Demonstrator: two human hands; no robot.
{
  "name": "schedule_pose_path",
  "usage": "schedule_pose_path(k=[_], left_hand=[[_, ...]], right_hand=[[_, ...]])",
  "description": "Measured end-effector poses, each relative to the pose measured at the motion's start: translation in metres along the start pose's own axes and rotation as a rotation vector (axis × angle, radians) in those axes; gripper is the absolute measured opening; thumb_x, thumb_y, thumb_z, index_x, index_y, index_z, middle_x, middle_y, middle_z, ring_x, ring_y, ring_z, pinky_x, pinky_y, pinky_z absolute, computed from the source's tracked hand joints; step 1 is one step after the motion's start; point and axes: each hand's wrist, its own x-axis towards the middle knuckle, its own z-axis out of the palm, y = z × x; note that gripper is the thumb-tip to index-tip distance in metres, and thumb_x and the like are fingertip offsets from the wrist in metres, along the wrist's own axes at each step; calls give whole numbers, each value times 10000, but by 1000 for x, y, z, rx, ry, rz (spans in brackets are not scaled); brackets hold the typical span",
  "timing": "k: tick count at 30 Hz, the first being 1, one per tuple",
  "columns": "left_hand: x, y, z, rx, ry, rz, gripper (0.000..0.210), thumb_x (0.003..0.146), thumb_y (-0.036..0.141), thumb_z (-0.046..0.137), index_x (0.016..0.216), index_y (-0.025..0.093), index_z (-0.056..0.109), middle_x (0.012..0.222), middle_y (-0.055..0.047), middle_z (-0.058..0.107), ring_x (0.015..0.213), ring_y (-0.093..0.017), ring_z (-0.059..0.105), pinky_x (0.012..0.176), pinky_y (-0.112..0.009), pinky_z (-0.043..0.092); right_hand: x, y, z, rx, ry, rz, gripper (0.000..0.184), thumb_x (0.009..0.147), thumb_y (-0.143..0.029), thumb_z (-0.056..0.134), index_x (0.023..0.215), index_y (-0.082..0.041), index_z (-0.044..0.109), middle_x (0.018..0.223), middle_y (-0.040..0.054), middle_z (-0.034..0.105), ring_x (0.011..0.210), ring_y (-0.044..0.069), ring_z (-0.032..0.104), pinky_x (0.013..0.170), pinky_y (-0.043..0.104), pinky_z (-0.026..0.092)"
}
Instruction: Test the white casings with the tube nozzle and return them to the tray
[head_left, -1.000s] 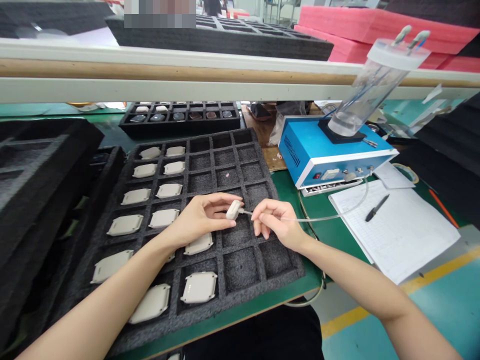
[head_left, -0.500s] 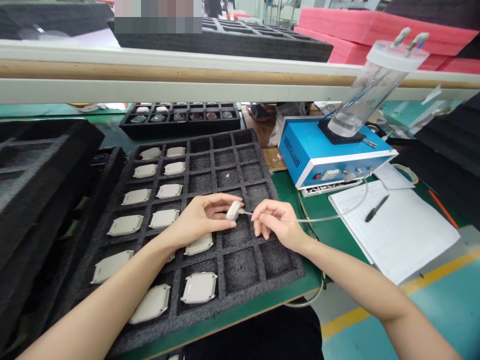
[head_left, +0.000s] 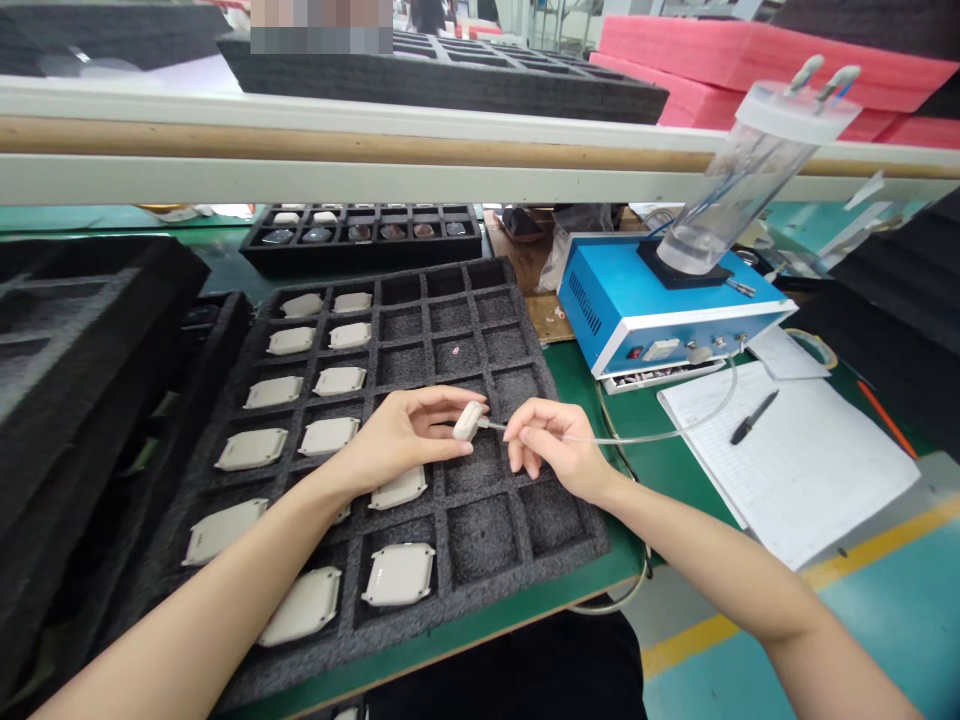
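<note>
Left hand (head_left: 401,432) pinches small white part (head_left: 469,420) above foam tray (head_left: 517,560). Right hand (head_left: 551,445) grips clear tube (head_left: 660,432) tip, pressed into part. No shift since second ago: hands steady, hold continuing. Tube runs to blue box (head_left: 652,315) on bench (head_left: 577,375).

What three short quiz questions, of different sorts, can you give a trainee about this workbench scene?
1. True or false: the left hand holds a small white part above the black foam tray.
2. What does the right hand pinch? A) the pen B) the clear tube C) a sheet of paper
3. Fill in: the clear cylinder stands on the ____ box.

Key:
1. True.
2. B; the tube runs from the fingers toward the box.
3. Blue.
</note>
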Motion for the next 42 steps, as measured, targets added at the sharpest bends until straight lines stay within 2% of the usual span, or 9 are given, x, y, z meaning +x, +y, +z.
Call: schedule_pose_path(k=[30,32,35,38,40,42], left_hand=[[0,-1,-1,-16,-18,0,457,598,177,794,1032,156,652,1084,-90,688,973,-223,651,933,-378,481],[1,-2,-1,-31,-19,2,458,596,166,798,1028,150,651,1071,-87,694,984,-218,648,934,-361,478],[1,-3,-2,-106,5,15,491,607,162,798,1066,143,624,1041,-88,706,988,-214,651,924,-348,483],[2,-4,-2,-251,27,9,433,671,231,767,1056,137,591,1003,-100,711,939,-219,670,844,-340,519],[3,-6,-2,-329,39,0,349,728,312,718,993,128,586,990,-115,707,883,-208,681,785,-321,533],[6,-8,-4,-297,87,10,320,781,384,644,960,127,581,978,-125,699,804,-179,679,720,-290,535]], right_hand=[[0,1,0,1,-6,-11,98,761,-203,528,716,-141,590,514,-14,601,357,58,448,375,179,343],[-2,1,0,-3,13,-43,101,773,-205,532,722,-144,596,515,-13,601,362,63,451,379,186,351],[-6,5,-1,19,120,-156,104,805,-195,535,751,-154,613,532,-13,605,379,71,468,387,192,356],[-7,9,-2,56,190,-210,112,827,-190,536,762,-164,623,532,-18,599,377,75,468,381,196,344],[-7,11,-3,64,180,-206,114,830,-186,540,760,-167,627,528,-20,596,371,74,462,381,197,342],[-6,12,-4,69,161,-205,115,830,-179,540,759,-169,629,528,-22,599,369,72,459,384,195,342]])
